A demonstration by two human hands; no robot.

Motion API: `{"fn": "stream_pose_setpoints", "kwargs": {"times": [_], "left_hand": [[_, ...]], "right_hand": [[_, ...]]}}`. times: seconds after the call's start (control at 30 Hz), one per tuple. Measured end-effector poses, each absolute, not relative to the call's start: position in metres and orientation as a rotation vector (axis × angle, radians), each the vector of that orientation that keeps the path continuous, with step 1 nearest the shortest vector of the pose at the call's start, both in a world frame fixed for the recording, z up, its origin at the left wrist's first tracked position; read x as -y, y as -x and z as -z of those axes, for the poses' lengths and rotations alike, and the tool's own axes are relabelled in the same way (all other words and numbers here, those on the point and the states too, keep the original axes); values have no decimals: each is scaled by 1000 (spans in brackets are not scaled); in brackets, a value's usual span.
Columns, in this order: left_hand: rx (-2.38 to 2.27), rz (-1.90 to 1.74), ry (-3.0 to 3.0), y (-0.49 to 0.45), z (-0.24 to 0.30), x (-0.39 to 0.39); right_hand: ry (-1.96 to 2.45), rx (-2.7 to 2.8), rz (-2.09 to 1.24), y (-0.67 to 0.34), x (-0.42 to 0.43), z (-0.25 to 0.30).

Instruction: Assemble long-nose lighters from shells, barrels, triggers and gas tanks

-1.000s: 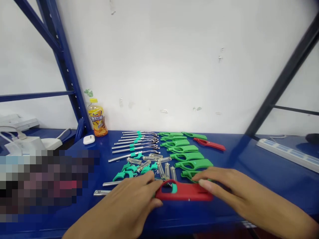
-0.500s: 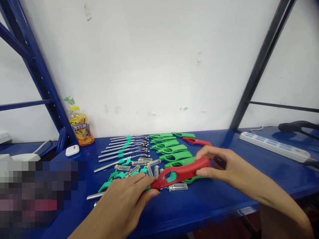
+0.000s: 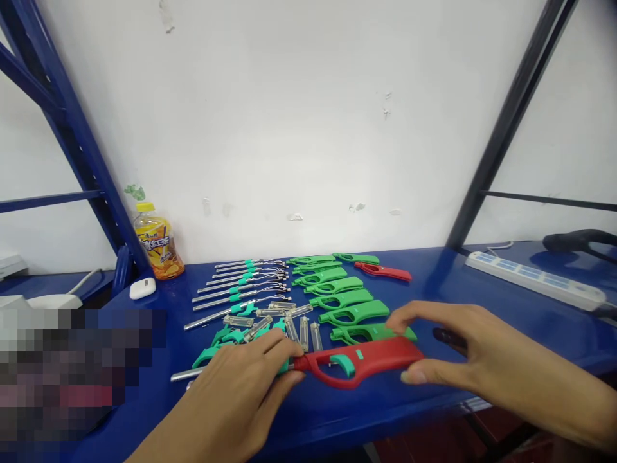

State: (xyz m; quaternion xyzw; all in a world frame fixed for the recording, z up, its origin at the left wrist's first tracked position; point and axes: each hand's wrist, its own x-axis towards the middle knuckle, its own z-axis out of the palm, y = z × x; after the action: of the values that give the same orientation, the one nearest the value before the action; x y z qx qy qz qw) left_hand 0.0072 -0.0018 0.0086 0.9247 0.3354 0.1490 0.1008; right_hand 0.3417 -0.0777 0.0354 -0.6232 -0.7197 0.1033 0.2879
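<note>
My left hand (image 3: 241, 386) is closed around the neck of a red gas lighter (image 3: 380, 361), near its teal collar and metal tube. A teal trigger sits inside the lighter's loop. At the rear end, my right hand (image 3: 463, 354) has its thumb and index finger spread on either side of the handle; whether they touch it is unclear. A dark rounded object (image 3: 449, 337) is tucked in the right palm, its kind hidden. Behind the lighter lie several green lighter casings (image 3: 354, 313), and clear fuel tanks (image 3: 303, 333) lie close to my left hand.
Metal lighter tubes with wires (image 3: 216, 296) lie in a row, with teal triggers (image 3: 207, 355) nearer. A red casing (image 3: 385, 271) lies at the back. Around them are a drink bottle (image 3: 159, 247), a white earbud case (image 3: 143, 289) and a power strip (image 3: 535, 281) on the blue table (image 3: 308, 421).
The red lighter has turned, showing its side with the trigger, and sits slightly lower right. My right thumb and index finger have spread apart from their grip on its rear end.
</note>
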Motion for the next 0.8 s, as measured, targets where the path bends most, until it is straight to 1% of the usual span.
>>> {"fn": "stream_pose_setpoints", "kwargs": {"times": [0.13, 0.27, 0.4, 0.5, 0.7, 0.8], "left_hand": [[-975, -314, -2763, -17, -8, 4], [-922, -299, -2807, -23, -7, 7], [-900, -294, -2786, -19, -4, 6], [-907, -293, -2724, -15, -2, 4], [-976, -179, -2617, -11, -6, 7], [-954, -190, -2539, -8, -8, 8]], "right_hand": [[1625, 1978, -196, -323, 82, -33], [1585, 2254, -320, -282, 79, -33], [1584, 2419, -260, -254, 75, -33], [1587, 2462, -208, -249, 73, -32], [1572, 2481, -165, -250, 70, -26], [1596, 2464, -156, -251, 68, -22]]}}
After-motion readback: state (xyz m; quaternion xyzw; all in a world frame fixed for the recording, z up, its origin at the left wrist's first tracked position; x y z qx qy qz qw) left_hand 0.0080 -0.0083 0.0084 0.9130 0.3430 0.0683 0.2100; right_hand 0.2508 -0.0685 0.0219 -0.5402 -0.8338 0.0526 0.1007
